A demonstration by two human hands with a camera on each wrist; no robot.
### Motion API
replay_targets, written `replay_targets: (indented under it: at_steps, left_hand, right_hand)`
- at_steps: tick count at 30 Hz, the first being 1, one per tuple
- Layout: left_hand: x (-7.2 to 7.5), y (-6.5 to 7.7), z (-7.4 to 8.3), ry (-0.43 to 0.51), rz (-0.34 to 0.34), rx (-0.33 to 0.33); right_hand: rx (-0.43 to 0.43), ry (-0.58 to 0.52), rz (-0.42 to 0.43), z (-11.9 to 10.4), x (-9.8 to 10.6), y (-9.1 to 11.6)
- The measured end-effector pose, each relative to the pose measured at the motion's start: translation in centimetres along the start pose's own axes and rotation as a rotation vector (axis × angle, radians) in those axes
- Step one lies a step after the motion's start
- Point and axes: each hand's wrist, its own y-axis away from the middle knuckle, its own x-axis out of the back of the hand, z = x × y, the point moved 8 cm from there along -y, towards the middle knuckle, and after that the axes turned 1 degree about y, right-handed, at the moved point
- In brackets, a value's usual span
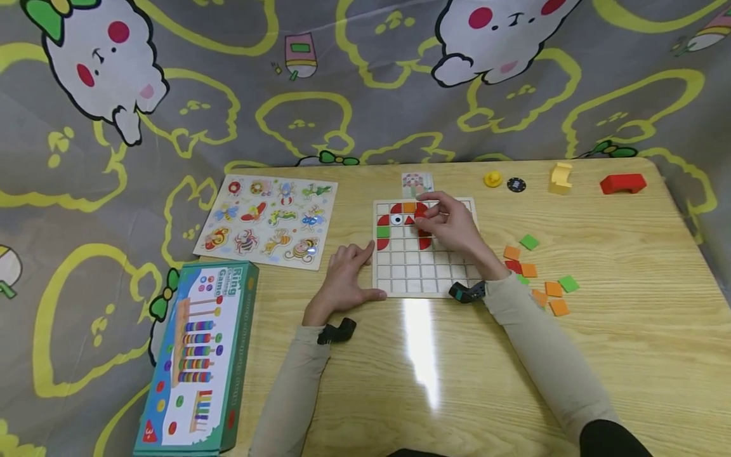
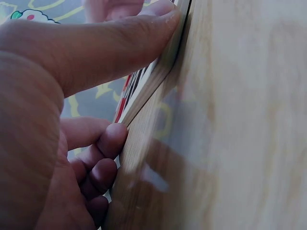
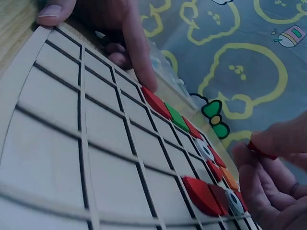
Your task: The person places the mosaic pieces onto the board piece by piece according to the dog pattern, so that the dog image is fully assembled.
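A pale wooden grid board (image 1: 400, 273) lies in front of me. My left hand (image 1: 344, 277) steadies its near left corner, thumb along the near edge and index finger at the left side. Over the far part of the board, my right hand (image 1: 454, 225) pinches a small red tile (image 3: 261, 152) between thumb and fingers; its shape is mostly hidden. Set in the grid are several red tiles, a green tile (image 1: 383, 231), an orange tile (image 1: 409, 207) and white tiles with a black dot, one a round-eyed tile (image 1: 396, 219). A picture card (image 1: 417, 181) lies just beyond the board.
Loose orange, green and red tiles (image 1: 553, 289) are scattered right of the board. Farther back sit a yellow knob (image 1: 493, 179), a black disc (image 1: 516, 185), a yellow block (image 1: 560, 178) and a red arch (image 1: 623, 184). An insect puzzle (image 1: 265, 222) and a game box (image 1: 197, 355) occupy the left.
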Motion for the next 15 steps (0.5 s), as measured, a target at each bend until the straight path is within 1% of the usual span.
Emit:
replay_targets:
  at_steps: [3, 7, 11, 15]
  left_hand:
    - [0.0, 0.0, 0.0, -0.001, -0.001, -0.005]
    - [0.1, 0.0, -0.1, -0.006, 0.004, -0.007]
    - [0.2, 0.0, -0.1, -0.004, 0.006, -0.005]
    - [0.1, 0.0, 0.0, 0.000, -0.003, -0.006]
  right_hand:
    - [0.087, 0.051, -0.029, -0.7, -1.2, -0.6]
    - [0.166, 0.192, -0.022, -1.5, -2.4, -1.1]
    - [0.205, 0.351, 0.001, -1.7, -3.1, -1.5]
    - [0.237, 0.460, -0.026, -1.6, -3.9, -1.8]
